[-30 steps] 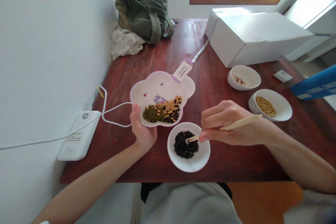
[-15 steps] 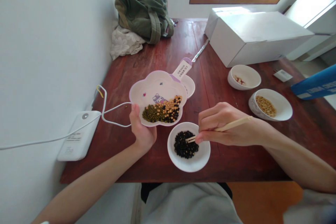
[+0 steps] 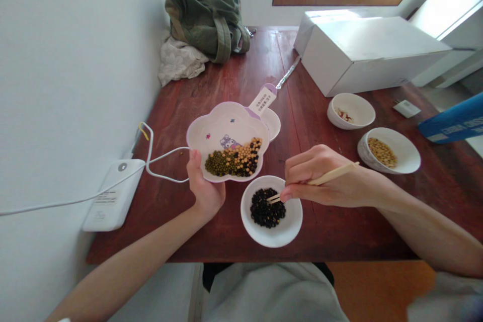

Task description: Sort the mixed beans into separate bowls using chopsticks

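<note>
Head camera shows the right hand point(image 3: 320, 177) with fingers curled tight around wooden chopsticks point(image 3: 335, 173), their tips down among the black beans point(image 3: 264, 209) in a small white bowl point(image 3: 287, 234) near the front edge of the table point(image 3: 241, 75). Just behind that bowl, the left hand point(image 3: 206, 190) grips the near rim of a flower-shaped dish point(image 3: 222, 126) holding mixed beans point(image 3: 234, 160), green, black and yellow.

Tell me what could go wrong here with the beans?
1. The left hand holds the flower-shaped dish tilted, with the mixed beans heaped at its near rim; they might spill over.
2. The white bowl of black beans stands close to the table edge; a push from the right hand, which holds the chopsticks, could slide it off.
</note>
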Demonstrator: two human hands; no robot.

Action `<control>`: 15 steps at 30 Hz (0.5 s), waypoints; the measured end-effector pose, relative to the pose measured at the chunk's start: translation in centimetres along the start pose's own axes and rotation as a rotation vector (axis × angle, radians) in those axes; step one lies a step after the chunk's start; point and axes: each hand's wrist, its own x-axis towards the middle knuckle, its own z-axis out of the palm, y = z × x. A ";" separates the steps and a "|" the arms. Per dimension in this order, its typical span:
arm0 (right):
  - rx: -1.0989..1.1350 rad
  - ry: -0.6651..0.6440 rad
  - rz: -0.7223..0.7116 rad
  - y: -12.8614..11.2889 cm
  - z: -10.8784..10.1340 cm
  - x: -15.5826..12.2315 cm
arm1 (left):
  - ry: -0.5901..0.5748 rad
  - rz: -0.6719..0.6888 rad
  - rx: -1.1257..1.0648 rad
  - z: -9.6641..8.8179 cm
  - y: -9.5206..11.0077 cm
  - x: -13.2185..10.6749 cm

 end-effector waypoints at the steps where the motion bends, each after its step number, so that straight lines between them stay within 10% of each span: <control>1: -0.001 -0.008 0.007 0.0 0.1 0.0 | 0.004 0.002 -0.017 0.0 0.0 0.0; 15: 0.011 -0.027 -0.020 0.4 0.3 -0.1 | 0.004 0.005 -0.054 -0.3 -0.4 0.3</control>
